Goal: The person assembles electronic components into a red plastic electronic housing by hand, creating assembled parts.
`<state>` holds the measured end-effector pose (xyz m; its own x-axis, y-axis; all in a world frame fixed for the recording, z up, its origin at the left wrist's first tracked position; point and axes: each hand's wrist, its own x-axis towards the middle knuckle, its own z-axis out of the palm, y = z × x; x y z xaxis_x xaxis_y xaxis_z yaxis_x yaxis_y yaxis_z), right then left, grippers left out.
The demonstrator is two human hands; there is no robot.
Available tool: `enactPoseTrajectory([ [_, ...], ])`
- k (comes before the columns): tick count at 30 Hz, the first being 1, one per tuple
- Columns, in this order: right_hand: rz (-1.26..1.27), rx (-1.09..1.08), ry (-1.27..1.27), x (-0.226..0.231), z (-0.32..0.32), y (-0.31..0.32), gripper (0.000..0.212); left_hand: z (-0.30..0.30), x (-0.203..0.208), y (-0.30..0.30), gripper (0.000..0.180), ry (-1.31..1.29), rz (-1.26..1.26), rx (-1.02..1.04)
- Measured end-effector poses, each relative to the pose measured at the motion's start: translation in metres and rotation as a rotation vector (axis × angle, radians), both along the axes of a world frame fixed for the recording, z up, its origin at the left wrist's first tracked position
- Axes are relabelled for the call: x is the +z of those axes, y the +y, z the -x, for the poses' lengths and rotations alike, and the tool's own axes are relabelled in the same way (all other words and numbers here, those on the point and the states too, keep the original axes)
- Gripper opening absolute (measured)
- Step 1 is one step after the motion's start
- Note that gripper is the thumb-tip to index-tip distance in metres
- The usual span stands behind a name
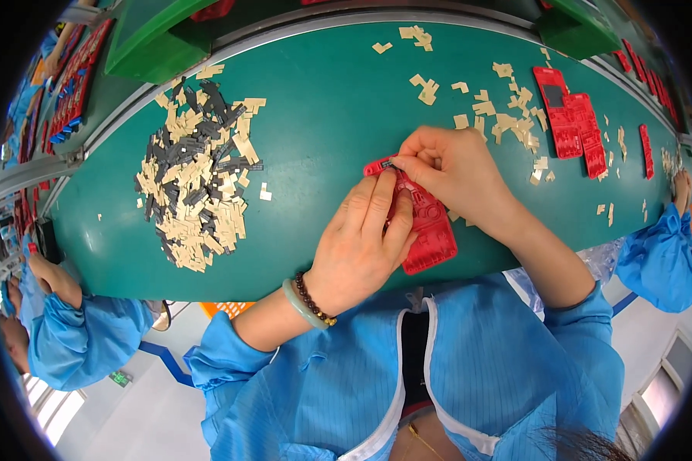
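A red plastic housing (436,240) with moulded ribs lies on the green tabletop in front of me, its far end tilted to the left. My left hand (357,234) lies over its left side, fingers close together and gripping it. At the housing's far end my right hand (454,165) pinches, thumb against forefinger, at a small dark piece (387,164). The fingertips partly hide that piece, and both hands cover the housing's middle. To the left spreads a heap of small dark grey and cream pieces (200,177).
Scattered cream paper bits (507,121) lie beyond my right hand. More red housings (567,127) rest at the right, with a narrow red part (647,152) farther along. Green supports (158,50) stand at the back edge. Co-workers in blue sleeves (92,342) sit on both sides.
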<state>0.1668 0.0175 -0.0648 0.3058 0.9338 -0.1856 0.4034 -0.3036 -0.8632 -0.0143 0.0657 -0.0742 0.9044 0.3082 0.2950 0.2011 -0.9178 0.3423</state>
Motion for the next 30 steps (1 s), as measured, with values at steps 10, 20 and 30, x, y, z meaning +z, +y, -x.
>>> enactPoseTrajectory([
  [10, -0.43, 0.169, -0.731, -0.003, -0.015, -0.029, 0.018, -0.012, 0.005, 0.005, 0.048, -0.019, 0.029, 0.001],
  [20, -0.392, 0.616, -0.61, 0.013, -0.003, -0.073, 0.043, -0.034, 0.0, 0.009, 0.04, 0.061, -0.143, 0.071],
  [30, -0.573, 0.411, -0.523, 0.017, 0.011, -0.078, 0.031, 0.019, 0.046, 0.026, 0.06, -0.25, 0.077, -0.262],
])
